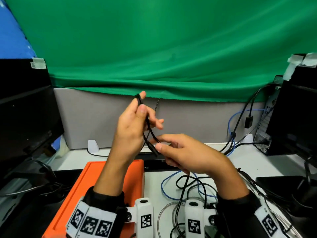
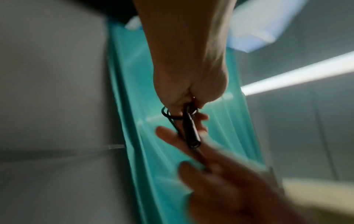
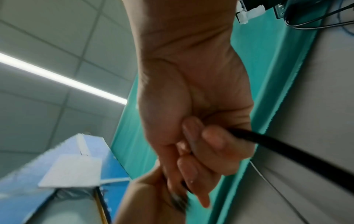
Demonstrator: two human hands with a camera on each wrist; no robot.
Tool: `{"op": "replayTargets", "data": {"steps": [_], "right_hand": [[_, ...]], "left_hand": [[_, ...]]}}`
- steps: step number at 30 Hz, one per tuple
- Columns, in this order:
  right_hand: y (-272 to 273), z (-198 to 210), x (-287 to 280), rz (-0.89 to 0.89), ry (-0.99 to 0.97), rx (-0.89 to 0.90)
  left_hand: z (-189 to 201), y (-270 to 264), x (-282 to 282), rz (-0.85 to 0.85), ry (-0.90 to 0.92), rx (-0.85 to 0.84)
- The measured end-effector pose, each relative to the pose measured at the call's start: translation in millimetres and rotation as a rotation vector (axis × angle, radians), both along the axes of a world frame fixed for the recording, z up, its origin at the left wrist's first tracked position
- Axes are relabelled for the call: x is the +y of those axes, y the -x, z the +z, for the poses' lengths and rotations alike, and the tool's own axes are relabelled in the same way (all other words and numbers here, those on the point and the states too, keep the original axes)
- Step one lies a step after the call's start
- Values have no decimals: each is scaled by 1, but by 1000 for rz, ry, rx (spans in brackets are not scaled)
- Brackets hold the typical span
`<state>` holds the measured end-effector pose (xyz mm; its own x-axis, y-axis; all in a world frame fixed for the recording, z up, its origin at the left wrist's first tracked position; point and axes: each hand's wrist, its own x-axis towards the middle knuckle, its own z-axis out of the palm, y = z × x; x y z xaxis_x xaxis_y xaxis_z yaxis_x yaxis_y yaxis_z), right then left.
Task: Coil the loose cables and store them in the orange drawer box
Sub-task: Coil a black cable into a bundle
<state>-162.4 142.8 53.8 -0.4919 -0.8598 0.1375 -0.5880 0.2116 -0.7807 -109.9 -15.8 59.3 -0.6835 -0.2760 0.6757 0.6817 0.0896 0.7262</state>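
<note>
head view: a black cable (image 1: pixel 148 133) was held raised above the worktop (image 1: pixel 214 165), looped over the left hand (image 1: pixel 132 124), whose grip was closed on the strands between thumb and curled fingers, while the right hand (image 1: pixel 185 153) pinched the plug end near the loop's lower crossing. the orange drawer box (image 1: pixel 82 189) was seen closed beneath the left forearm, and a tangle of loose cables (image 1: pixel 187 188), black, blue and braided silver, was left lying on the worktop beside it. it was judged that the coil could spring open if the left thumb's pressure were eased while the tail was being tucked, since only a few small turns were held; the trailing length could also snag in the tangle below and drag other cables up. the left wrist view showed what the head view did not: the barrel-shaped plug (image 2: pixel 190 133) hanging from small turns wound round a finger, though the right hand (image 2: pixel 226 189) was blurred there. the right wrist view showed the cable (image 3: pixel 283 153) running out from under the curled right fingers (image 3: pixel 212 137), a grip hidden from above.
</note>
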Motion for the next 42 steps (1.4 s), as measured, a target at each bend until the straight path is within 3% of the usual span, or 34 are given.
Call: {"op": "replayTargets", "data": {"steps": [4,6,8,10,13,20,23,26,28,31,34,36,38,40,42], "right_hand": [[1,10,15,-54,35,75],[2,14,22,-80,94,2],[3,17,29,-80,200,-81],[3,20,36,-20,322,-170],[4,20,40,54,419,-263],[7,18,31,-138,489,13],[8,12,15,-237,547,54],[1,4,-3,-242,455,-17],[-9,1,-8,-108,220,-8],[-23,6,-5,54,-40,159],[-22,18,12,17,54,194],[-15,26,30,-27,187,99],[-11,32,46,-36,311,11],[-10,34,53,-7,460,-46],[-10,33,52,3,606,-58]], "left_hand": [[-1,-10,0,243,641,-209],[3,-15,1,227,792,-358],[5,-21,3,80,805,-484],[6,-26,1,-138,694,-543],[8,-33,-11,-355,462,-504],[8,-38,-23,-682,-30,-285],[15,-37,-19,-919,-220,-205],[24,-36,-10,-809,-470,-75],[23,-33,-4,-561,-518,-20],[24,-31,-3,-147,-203,-21],[16,-36,-8,24,311,-181],[13,-42,-10,-41,543,-393],[12,-47,-5,-233,616,-518],[10,-48,-2,-389,565,-509],[11,-47,0,-527,372,-430]]}}
